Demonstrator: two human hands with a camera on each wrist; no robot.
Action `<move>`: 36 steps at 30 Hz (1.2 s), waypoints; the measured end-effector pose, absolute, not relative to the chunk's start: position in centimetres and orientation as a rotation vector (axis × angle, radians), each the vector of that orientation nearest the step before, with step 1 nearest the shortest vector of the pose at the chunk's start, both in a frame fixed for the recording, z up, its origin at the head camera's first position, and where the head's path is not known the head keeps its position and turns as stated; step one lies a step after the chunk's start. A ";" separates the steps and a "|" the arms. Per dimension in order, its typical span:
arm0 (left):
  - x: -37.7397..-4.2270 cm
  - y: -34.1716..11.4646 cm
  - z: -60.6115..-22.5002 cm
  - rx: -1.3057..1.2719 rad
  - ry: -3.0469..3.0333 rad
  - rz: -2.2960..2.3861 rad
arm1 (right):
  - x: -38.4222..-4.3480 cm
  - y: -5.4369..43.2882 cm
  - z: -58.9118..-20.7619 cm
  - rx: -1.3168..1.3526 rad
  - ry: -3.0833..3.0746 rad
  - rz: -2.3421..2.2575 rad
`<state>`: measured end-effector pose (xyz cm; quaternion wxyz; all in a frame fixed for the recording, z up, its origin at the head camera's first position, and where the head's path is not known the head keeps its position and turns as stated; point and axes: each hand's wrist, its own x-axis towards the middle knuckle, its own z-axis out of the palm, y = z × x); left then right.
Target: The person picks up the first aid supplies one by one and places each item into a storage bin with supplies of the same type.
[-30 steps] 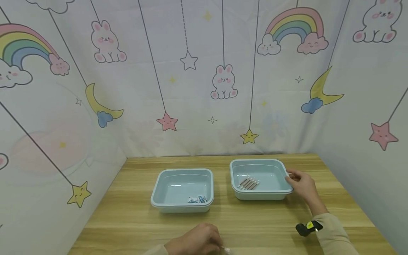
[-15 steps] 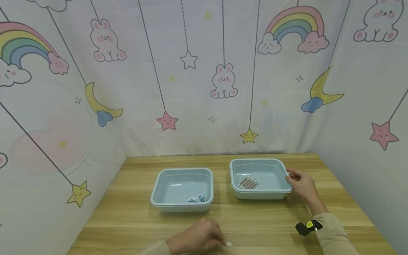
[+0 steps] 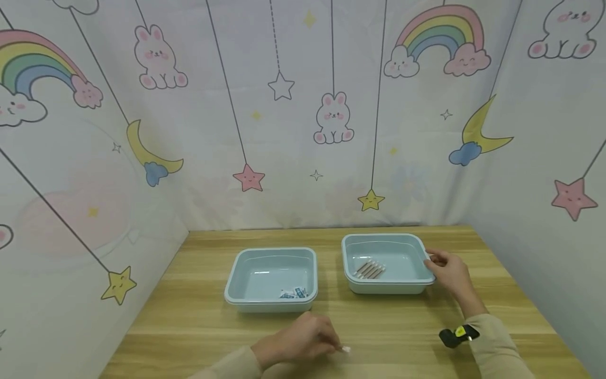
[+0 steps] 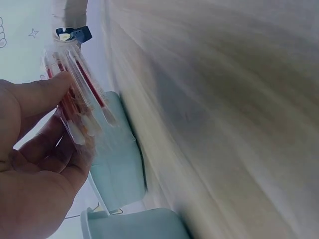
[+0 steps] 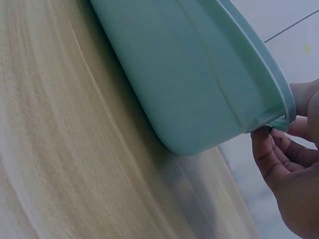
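Note:
Low over the front of the table, my left hand (image 3: pixel 305 337) pinches a clear packet of cotton swabs (image 4: pixel 82 94) between thumb and fingers. Dark red liquid shows in the swabs' sticks, and their tips are pale. Only a whitish end of the packet shows past the fingertips in the head view. My right hand (image 3: pixel 452 276) grips the right end rim of the right pale blue tray (image 3: pixel 390 288); its thumb and fingers close round the edge in the right wrist view. Several brown-and-white swabs (image 3: pixel 369 269) lie side by side in that tray's left part.
Left of it stands a second pale blue tray (image 3: pixel 270 306), with small white-and-blue packets (image 3: pixel 294 293) in its front right corner. Both trays rest on a wood-grain table (image 3: pixel 189 326). A printed curtain (image 3: pixel 284 131) encloses the back and both sides.
My left hand has moved up and a little right, away from the table's front edge, with the packet of cotton swabs. My right hand stays on the tray rim.

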<state>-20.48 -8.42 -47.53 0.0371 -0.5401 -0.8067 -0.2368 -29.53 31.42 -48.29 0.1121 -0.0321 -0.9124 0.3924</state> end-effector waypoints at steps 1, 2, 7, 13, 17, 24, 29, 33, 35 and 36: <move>-20.5 -8.3 -47.5 -1.658 -2.482 -0.729 | -29.5 31.4 -48.3 -0.094 -2.678 1.152; -20.6 -8.2 -47.3 -1.659 -2.486 -0.725 | -29.5 31.4 -48.2 -0.089 -2.677 1.152; -21.0 -7.7 -46.8 -1.654 -2.514 -0.733 | -29.5 31.4 -48.2 -0.086 -2.675 1.161; -21.3 -7.2 -46.2 -1.642 -2.519 -0.753 | -29.7 31.6 -48.3 -0.077 -2.666 1.151; -21.5 -7.0 -45.8 -1.637 -2.516 -0.718 | -29.7 31.6 -48.3 -0.071 -2.662 1.141; -22.2 -7.0 -45.1 -1.620 -2.517 -0.756 | -29.6 31.5 -48.3 -0.075 -2.671 1.146; -22.7 -6.8 -44.6 -1.609 -2.522 -0.783 | -29.6 31.5 -48.3 -0.084 -2.677 1.139; -23.0 -6.7 -44.1 -1.584 -2.544 -0.830 | -29.6 31.5 -48.2 -0.082 -2.673 1.134; -23.1 -6.5 -43.9 -1.579 -2.544 -0.851 | -29.6 31.5 -48.2 -0.080 -2.670 1.134; -23.2 -6.5 -43.9 -1.578 -2.540 -0.855 | -29.6 31.5 -48.2 -0.079 -2.668 1.135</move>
